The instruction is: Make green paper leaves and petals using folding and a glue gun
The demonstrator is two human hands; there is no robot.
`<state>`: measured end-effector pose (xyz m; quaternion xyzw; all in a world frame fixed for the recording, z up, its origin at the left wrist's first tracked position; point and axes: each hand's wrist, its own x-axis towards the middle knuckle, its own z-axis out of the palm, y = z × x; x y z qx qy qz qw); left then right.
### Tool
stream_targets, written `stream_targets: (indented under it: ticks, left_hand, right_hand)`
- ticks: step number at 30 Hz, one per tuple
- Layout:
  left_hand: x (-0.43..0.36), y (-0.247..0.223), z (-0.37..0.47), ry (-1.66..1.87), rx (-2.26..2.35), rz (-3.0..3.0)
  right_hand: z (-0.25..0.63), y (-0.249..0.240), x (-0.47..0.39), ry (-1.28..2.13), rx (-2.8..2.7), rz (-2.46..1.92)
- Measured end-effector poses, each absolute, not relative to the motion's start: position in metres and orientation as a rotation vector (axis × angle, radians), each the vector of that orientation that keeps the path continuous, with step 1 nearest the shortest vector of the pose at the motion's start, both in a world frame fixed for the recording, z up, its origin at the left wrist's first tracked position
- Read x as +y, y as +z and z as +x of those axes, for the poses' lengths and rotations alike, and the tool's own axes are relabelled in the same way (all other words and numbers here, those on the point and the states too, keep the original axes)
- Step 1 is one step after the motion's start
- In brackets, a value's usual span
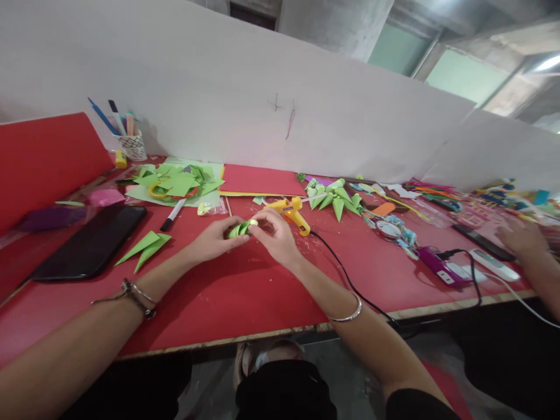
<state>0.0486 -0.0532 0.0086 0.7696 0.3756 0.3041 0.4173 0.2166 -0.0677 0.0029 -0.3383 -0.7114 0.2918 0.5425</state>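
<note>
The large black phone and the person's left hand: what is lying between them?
In the head view, folded green paper pieces lie between the phone and the left hand; a black-and-white marker lies slightly farther back.

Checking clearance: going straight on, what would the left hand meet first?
The left hand would first meet the folded green paper piece it holds, then probably the right hand; depth is unclear.

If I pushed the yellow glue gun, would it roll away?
The yellow glue gun probably wouldn't roll, because its handle sticks out at an angle. It looks stiff, like hard plastic. The black cord running from its handle might drag if you lifted it.
</note>
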Motion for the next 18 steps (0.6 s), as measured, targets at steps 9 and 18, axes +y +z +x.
stream_targets:
  ticks: [9,18]
  left_hand:
    - [-0.0540,0.0087,0.0481,0.703,0.788,2.042]
    - [-0.0538,0.0072,0.0462,0.717,0.786,1.973]
  right_hand:
    - [0.2170,0.0033,-0.0705,0.777,-1.730,-0.782]
    - [0.2152,0.0053,-0.0711,0.876,-1.685,-0.753]
